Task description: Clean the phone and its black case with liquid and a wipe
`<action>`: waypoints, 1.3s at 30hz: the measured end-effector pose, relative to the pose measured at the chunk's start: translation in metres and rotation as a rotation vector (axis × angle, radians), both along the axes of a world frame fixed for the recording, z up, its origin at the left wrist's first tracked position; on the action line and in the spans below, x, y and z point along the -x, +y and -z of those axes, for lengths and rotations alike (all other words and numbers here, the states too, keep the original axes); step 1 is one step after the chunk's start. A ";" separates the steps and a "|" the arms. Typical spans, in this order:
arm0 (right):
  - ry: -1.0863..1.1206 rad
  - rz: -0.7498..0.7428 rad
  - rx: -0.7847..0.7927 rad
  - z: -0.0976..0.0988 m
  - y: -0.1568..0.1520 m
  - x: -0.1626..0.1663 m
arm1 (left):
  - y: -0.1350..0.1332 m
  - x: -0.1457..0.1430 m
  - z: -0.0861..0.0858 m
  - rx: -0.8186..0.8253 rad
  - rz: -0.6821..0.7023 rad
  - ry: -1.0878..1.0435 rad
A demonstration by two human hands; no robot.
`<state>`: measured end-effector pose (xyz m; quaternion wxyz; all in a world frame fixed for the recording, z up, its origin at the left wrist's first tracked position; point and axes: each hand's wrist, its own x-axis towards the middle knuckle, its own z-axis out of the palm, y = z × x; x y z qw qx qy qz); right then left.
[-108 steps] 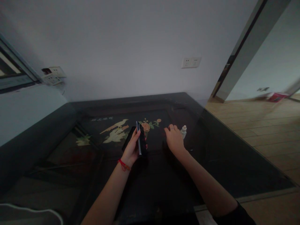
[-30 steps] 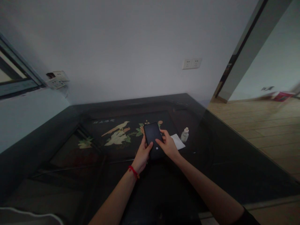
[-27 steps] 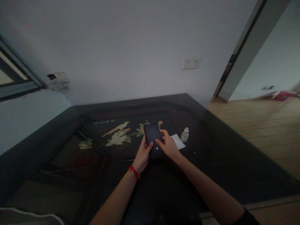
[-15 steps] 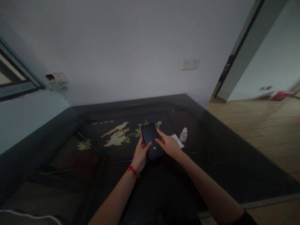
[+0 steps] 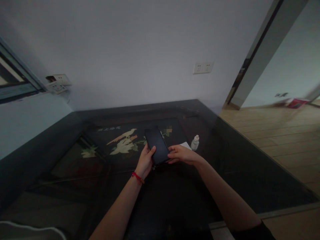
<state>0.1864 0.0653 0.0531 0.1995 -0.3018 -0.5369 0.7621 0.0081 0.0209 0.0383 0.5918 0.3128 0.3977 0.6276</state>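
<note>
A black smartphone (image 5: 156,144) with a dark screen is held face up over the dark glass-topped table (image 5: 237,166). My left hand (image 5: 144,161), with a red string on the wrist, grips its lower left edge, thumb on the screen. My right hand (image 5: 181,154) pinches the phone's lower right corner with curled fingers. Just beyond my right hand lie a white cloth or paper (image 5: 185,145) and a small clear dropper bottle (image 5: 195,142) with a white cap.
The table carries an inlaid bird-and-flower picture (image 5: 123,141) under the glass. A white wall with a double socket (image 5: 203,67) stands behind. Wooden floor (image 5: 282,130) and a doorway lie to the right; a window frame (image 5: 12,80) is at left.
The phone first stood on edge in my left hand; then it lay screen up under both hands. In the last half second it tilted left and my right hand slid to its lower right corner.
</note>
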 end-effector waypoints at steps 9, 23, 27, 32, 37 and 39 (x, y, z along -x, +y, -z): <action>-0.041 0.044 -0.033 0.005 0.000 0.002 | -0.001 0.002 0.001 -0.016 0.033 0.002; -0.148 0.071 -0.084 0.006 0.001 0.008 | 0.001 0.004 0.004 0.001 0.020 -0.055; -0.163 0.118 -0.110 0.013 0.002 0.011 | 0.002 0.004 0.006 -0.017 0.021 -0.028; -0.178 0.091 -0.142 0.017 0.001 0.012 | 0.003 0.006 0.006 -0.050 0.021 0.021; -0.211 0.104 -0.218 0.006 0.011 -0.002 | 0.000 0.009 -0.002 0.019 0.111 0.099; -0.168 0.313 -0.235 0.000 0.018 -0.010 | -0.002 0.010 -0.006 0.043 0.201 0.159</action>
